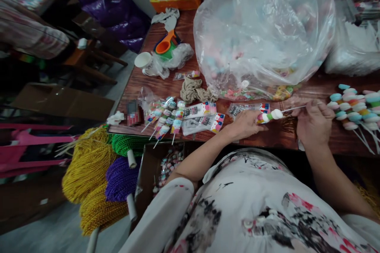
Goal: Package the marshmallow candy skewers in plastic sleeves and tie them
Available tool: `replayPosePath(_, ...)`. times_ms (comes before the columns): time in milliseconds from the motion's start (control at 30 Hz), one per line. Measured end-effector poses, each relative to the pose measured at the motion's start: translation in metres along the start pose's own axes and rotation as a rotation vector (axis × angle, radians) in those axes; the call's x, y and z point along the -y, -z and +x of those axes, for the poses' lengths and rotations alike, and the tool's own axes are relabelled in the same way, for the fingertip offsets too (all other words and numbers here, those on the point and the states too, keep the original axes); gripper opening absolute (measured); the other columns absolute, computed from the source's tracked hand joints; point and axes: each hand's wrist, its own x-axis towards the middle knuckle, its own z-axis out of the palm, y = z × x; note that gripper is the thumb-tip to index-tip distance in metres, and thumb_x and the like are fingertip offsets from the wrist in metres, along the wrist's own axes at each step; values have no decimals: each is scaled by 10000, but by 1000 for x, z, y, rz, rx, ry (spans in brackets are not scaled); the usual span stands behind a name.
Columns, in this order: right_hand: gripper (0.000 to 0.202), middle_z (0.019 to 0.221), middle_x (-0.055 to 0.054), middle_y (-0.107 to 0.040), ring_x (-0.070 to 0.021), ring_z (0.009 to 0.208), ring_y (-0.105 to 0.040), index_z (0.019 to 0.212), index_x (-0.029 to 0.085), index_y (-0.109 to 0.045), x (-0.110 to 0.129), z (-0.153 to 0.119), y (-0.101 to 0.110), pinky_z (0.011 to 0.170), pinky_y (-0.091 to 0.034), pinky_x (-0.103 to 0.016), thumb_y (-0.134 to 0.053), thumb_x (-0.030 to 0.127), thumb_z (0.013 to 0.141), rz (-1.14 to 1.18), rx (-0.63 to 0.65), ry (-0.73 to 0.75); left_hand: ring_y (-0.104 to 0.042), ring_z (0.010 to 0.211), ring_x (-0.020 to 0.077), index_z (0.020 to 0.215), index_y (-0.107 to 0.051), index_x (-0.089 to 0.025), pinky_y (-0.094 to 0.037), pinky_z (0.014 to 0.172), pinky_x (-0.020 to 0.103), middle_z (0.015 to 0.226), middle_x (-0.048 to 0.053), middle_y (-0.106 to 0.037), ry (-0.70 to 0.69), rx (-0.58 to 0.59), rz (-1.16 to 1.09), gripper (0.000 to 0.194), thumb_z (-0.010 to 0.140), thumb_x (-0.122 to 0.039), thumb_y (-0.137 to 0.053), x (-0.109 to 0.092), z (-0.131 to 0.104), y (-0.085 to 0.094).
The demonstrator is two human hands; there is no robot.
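Head view: the left hand (246, 125) pinches the candy skewer (276, 114) by its loaded end; its long axis runs rightward to the right hand (316, 123), which pinches the bare stick (292, 108).

The reddish-brown, wood-grained surface (158, 89) bears a big clear plastic bag (261, 35), an orange tray (178, 5), a crumpled cloth (190, 90) and wrapped skewers (165, 118).

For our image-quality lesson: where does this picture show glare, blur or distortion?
Head view: glare on the clear plastic bag and purple plastic; head view: the pink object at the left edge is smeared; head view: a small dark item is pixelated; head view: the held candy stick looks clearer.
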Motion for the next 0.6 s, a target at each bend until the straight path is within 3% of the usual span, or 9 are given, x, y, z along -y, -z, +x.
replayPosePath(233, 208, 613, 24, -634, -94, 536, -556, 736, 190, -722, -5, -20, 0, 579, -418, -249, -695, 369, 840, -45, 74, -54, -574, 720, 162, 904, -674, -167, -399, 668, 252, 737, -21, -631, 4, 64, -103, 337, 702, -407, -797, -14, 7, 4)
replayPosePath(433, 206, 620, 22, -633, -90, 498, -537, 648, 197, -685, -5, -6, 13, 532, -423, -254, -725, 321, 807, 82, -3, -116, -616, 958, 260, 1328, -504, -175, -457, 830, 338, 1018, 63, -677, -18, 94, 29, 849, 627, -524, -833, -11, 0, 10)
replayPosePath(500, 188, 636, 21, -641, -97, 490, -533, 656, 213, -688, -4, -4, 13, 518, -428, -266, -724, 319, 807, 96, -2, -112, -618, 1001, 289, 1299, -537, -176, -454, 868, 368, 1040, 85, -680, 9, 116, 114, 776, 657, -509, -817, -10, -1, 10)
replayPosePath(600, 175, 628, 26, -632, -101, 501, -541, 680, 226, -698, -3, -7, 7, 530, -437, -264, -711, 325, 823, 86, 17, -115, -630, 896, 248, 1112, -642, -187, -451, 806, 330, 919, 48, -685, 29, 151, 92, 456, 754, -447, -749, -14, 0, 6)
